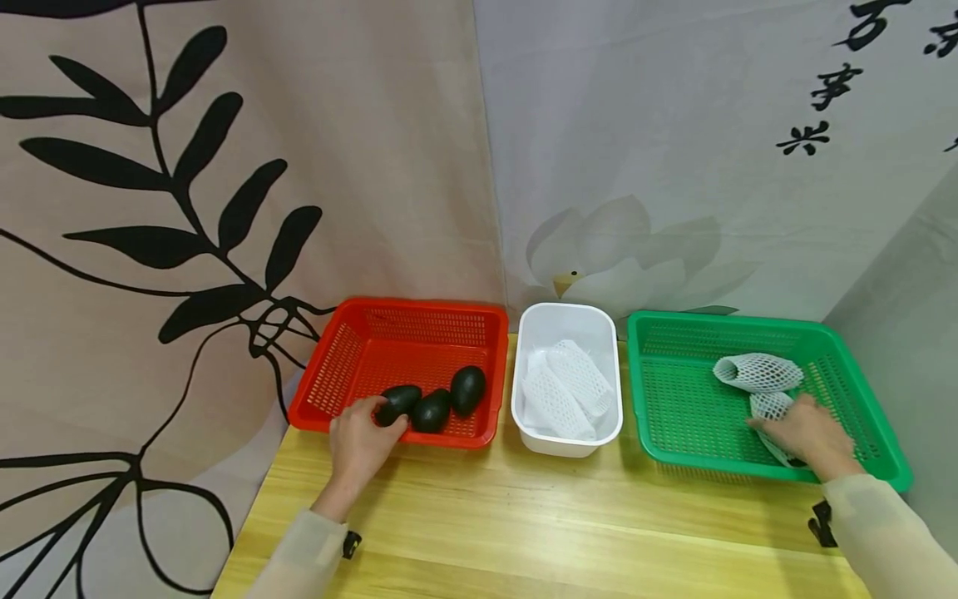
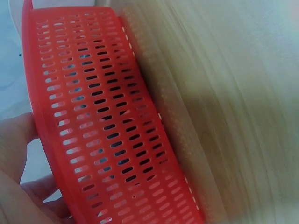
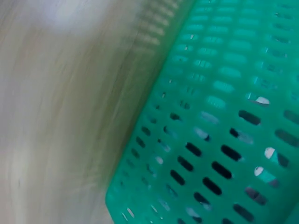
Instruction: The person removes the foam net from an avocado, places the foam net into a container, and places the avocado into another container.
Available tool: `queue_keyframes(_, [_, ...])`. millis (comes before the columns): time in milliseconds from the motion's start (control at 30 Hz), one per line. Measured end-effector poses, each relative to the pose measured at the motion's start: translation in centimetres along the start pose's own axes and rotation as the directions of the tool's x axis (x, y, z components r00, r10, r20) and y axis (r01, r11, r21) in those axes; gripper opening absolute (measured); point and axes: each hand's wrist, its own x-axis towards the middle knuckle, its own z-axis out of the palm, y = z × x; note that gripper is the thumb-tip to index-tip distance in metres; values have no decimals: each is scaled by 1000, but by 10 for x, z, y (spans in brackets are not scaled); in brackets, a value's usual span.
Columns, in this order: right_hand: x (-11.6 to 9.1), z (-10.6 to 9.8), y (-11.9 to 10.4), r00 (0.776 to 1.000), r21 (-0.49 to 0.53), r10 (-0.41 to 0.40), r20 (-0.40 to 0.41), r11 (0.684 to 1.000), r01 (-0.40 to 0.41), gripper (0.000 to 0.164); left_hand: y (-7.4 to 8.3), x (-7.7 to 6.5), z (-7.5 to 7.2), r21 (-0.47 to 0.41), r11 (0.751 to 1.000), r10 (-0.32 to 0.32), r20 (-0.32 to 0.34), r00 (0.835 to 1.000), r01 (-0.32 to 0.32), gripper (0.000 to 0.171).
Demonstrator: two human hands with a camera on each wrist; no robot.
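Observation:
In the head view, three dark avocados lie in the front of the red basket (image 1: pixel 419 320). My left hand (image 1: pixel 362 441) reaches over its front rim, fingers and thumb around the leftmost avocado (image 1: pixel 400 401). The middle avocado (image 1: pixel 431 411) and the right avocado (image 1: pixel 467 389) lie beside it. My right hand (image 1: pixel 812 437) is in the green basket (image 1: pixel 684 408), gripping a white foam net sleeve (image 1: pixel 769 405), its fingertips partly hidden. Another foam net sleeve (image 1: pixel 758 372) lies just behind. In the left wrist view, the fingers (image 2: pixel 14 144) show behind the red basket wall; the green wall fills the right wrist view.
Between the two baskets stands a white plastic bin (image 1: pixel 565 320) with flat white foam nets (image 1: pixel 572 387) inside. All three containers stand along the back of the wooden table (image 1: pixel 539 524). A printed curtain (image 1: pixel 389 150) hangs directly behind them.

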Motion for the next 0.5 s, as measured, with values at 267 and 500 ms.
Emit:
queue_keyframes(267, [-1, 0, 3, 1000, 20, -16, 13, 1000, 16, 102, 3, -8, 4, -27, 998, 50, -25, 998, -51, 52])
queue_keyframes(500, [0, 0, 7, 996, 74, -67, -54, 995, 71, 87, 14, -17, 7, -26, 994, 108, -36, 994, -109, 50])
